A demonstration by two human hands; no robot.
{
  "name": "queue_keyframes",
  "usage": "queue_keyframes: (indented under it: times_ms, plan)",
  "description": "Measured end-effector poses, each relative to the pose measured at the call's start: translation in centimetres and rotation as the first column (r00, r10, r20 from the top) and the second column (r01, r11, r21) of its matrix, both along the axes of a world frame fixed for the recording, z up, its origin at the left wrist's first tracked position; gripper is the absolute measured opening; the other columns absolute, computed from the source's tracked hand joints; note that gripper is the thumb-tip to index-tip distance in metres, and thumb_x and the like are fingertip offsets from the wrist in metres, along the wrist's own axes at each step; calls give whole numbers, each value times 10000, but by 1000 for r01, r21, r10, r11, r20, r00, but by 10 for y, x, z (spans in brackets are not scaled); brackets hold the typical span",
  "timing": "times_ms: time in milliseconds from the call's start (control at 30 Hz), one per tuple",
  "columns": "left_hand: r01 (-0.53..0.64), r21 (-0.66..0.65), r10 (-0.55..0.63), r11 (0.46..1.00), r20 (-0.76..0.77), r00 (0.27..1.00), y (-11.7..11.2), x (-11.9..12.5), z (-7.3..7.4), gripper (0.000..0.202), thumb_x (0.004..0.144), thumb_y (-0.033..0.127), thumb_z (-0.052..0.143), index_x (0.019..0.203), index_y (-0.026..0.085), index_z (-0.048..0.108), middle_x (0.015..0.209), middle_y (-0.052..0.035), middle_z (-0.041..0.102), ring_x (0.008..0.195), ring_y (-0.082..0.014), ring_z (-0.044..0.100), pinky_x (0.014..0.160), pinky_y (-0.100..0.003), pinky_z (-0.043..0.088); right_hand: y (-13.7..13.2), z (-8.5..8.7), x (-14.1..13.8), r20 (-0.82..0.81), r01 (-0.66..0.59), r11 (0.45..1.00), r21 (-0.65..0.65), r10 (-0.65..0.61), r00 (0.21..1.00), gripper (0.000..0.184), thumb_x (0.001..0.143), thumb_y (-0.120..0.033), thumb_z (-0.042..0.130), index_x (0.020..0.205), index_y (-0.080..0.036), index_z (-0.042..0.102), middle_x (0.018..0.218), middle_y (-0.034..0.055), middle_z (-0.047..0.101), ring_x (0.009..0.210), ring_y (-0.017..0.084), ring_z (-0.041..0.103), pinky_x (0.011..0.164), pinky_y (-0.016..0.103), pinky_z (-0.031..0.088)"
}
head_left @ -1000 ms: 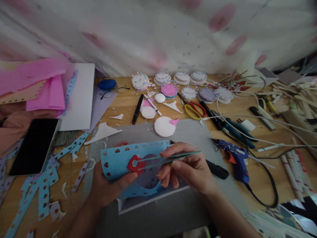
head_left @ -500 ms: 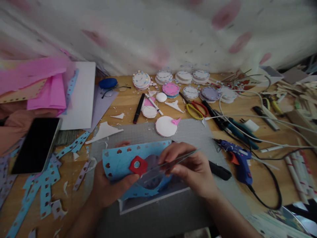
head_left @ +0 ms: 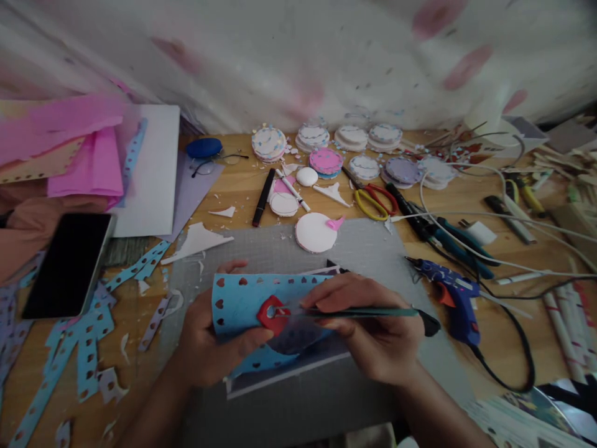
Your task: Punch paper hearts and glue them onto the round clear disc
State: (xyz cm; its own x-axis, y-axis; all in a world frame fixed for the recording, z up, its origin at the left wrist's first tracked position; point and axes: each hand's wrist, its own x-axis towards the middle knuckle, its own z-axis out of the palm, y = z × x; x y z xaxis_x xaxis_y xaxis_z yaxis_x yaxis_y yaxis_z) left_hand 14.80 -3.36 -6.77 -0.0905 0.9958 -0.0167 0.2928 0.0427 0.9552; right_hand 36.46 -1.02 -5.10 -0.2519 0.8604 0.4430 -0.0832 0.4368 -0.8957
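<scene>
My left hand (head_left: 212, 345) grips a curled blue paper sheet (head_left: 242, 302) punched with small hearts, thumb pressed on its lower edge. A red cut-out piece with a round hole (head_left: 272, 313) lies on the sheet. My right hand (head_left: 373, 326) pinches a pair of long green tweezers (head_left: 354, 312) held level, tips at the red piece's hole. Both hands hover over a grey cutting mat (head_left: 289, 255). A white foam board edge (head_left: 289, 373) shows beneath the sheet.
A blue glue gun (head_left: 450, 292) with black cord lies right of my hands. Scissors (head_left: 370, 202), a black marker (head_left: 262, 198), a white disc (head_left: 314, 232) and decorated round discs (head_left: 326, 160) sit farther back. A phone (head_left: 68, 264) and blue paper strips (head_left: 84, 348) lie left.
Both hands and the blue sheet have shifted slightly right. The tweezers swung from tilted to level, their tips now at the red piece's hole.
</scene>
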Motion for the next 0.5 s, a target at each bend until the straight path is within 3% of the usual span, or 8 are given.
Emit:
queue_keyframes:
  times_ms: [133,300,500]
  plan:
    - [103,62,-102,993,-16,995,2,-6,-2,265,634,309,813,893,280,766,1068,-58,751,1195,-327,614,1020,-472,503,2,-1,0,11,-33,999,24,32,999,220,863,-92,670,1041,-220,696,939,75,769,845,201,732,747,330,595]
    - [181,92,-175,979,-76,982,5,-7,2,280,662,264,803,935,298,752,1063,-35,748,1225,-302,593,995,-414,516,2,-1,-1,49,-46,999,13,45,998,165,880,-117,652,1009,-210,694,921,88,769,850,211,732,746,341,598]
    - [218,50,-212,975,-105,972,5,-7,1,334,645,304,818,969,276,740,1066,-62,737,1273,-333,552,1073,-477,451,2,-2,-3,4,19,999,-45,-19,1000,50,889,-179,652,895,-212,689,820,78,746,760,203,713,675,332,591]
